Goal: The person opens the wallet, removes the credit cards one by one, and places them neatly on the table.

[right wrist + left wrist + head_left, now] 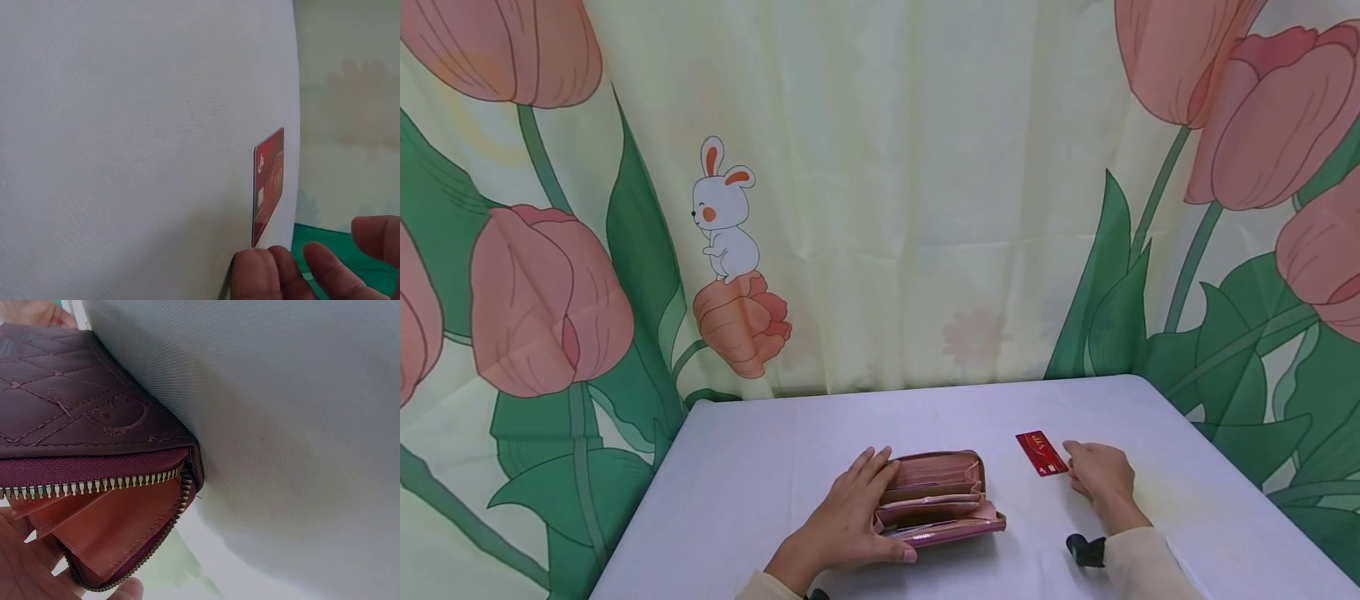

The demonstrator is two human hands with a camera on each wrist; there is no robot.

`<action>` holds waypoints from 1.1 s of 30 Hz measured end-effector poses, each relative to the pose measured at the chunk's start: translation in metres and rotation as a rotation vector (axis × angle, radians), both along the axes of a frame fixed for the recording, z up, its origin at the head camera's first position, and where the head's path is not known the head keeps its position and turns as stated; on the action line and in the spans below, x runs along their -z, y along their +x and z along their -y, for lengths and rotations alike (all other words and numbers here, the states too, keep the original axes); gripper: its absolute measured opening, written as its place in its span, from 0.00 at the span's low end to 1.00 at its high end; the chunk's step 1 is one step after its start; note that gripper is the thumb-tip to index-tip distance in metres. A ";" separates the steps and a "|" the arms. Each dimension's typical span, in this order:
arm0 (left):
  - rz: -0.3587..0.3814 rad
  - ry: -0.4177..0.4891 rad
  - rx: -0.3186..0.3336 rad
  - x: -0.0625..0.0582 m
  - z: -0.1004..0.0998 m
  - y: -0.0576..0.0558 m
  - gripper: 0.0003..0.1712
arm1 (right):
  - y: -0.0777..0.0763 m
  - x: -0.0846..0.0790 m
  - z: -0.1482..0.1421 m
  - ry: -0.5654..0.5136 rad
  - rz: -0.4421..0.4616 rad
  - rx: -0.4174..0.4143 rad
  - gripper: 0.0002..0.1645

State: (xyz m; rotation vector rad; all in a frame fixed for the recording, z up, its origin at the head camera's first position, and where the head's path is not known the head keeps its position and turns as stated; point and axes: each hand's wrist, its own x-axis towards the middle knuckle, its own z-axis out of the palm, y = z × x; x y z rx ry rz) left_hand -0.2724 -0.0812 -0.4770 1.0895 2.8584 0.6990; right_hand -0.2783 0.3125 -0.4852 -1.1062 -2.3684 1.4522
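A pink zip-around wallet [937, 500] stands unzipped on the white table, its pleated compartments showing. My left hand [852, 515] holds it at the left end, fingers over the back part and thumb along the front edge. In the left wrist view, the quilted dark cover [69, 394] and the metal zip teeth [94, 486] are close to the camera. To the wallet's right, a red VIP card [1041, 453] lies flat. My right hand [1101, 477] is just right of the card, with its fingertips [256, 272] close by its near corner and nothing visible between them.
A white cloth covers the table [775, 467]. Behind it hangs a curtain [887, 250] printed with tulips and a rabbit. A black strap-like piece [1086, 551] sits at my right wrist, by the cream sleeve [1146, 562].
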 end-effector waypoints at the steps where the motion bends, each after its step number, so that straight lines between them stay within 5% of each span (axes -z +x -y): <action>1: -0.002 -0.001 0.001 0.000 0.000 0.000 0.68 | 0.000 -0.001 0.001 0.009 0.005 -0.011 0.37; 13: -0.019 -0.012 0.010 -0.001 -0.001 0.000 0.68 | 0.012 -0.025 0.017 0.229 0.041 -0.354 0.51; 24: -0.030 -0.025 0.012 0.000 -0.001 0.000 0.68 | 0.027 -0.049 0.060 0.499 -0.162 -0.548 0.49; 33: -0.024 -0.030 0.002 -0.001 0.000 0.001 0.68 | 0.044 -0.066 0.100 0.588 -0.286 -0.665 0.36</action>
